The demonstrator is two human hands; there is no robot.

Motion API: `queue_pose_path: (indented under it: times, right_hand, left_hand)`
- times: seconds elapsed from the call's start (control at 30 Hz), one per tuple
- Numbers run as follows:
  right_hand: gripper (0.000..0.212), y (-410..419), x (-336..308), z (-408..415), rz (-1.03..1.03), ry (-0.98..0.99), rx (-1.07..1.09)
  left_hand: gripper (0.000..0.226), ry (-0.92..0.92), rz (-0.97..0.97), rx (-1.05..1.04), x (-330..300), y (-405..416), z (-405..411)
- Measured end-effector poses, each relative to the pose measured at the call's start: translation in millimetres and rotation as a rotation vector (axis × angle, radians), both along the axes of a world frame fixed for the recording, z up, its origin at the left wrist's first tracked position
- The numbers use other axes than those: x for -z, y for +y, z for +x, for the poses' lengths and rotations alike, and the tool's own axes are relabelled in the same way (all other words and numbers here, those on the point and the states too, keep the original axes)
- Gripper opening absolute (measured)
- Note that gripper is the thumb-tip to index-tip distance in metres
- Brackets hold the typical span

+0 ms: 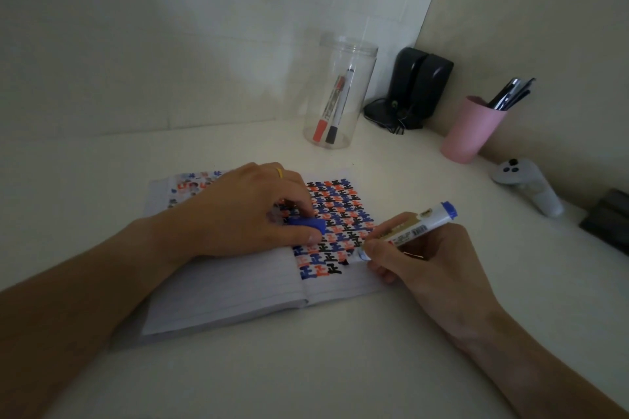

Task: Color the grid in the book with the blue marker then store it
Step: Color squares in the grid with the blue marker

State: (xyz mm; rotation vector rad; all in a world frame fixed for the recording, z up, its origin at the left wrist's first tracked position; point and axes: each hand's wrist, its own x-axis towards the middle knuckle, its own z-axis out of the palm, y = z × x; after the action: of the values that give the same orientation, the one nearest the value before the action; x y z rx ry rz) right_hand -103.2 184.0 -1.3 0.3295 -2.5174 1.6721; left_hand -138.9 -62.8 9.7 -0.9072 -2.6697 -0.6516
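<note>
An open lined book (238, 286) lies on the white desk. Its right page carries a grid (340, 214) of blue, red and black marks. My right hand (418, 258) grips the blue marker (412, 228), tip down on the grid's lower right edge. My left hand (245, 214) presses on the book across the fold and pinches the marker's blue cap (308, 224) between thumb and fingers. A yellow ring sits on one left finger.
A clear plastic jar (340, 92) with a red and a black marker stands behind the book. A pink cup (471, 129) of pens, black speakers (415, 85), a white controller (527, 185) and a dark object (609, 221) line the right wall.
</note>
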Motion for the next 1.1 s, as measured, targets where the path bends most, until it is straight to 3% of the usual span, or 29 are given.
queue_pose_path:
  times: [1.1]
  right_hand:
    - [0.009,0.6,1.5,-2.0,0.009,0.024,-0.009]
  left_hand:
    - [0.038,0.008,-0.007,0.004,0.8,0.1,-0.6]
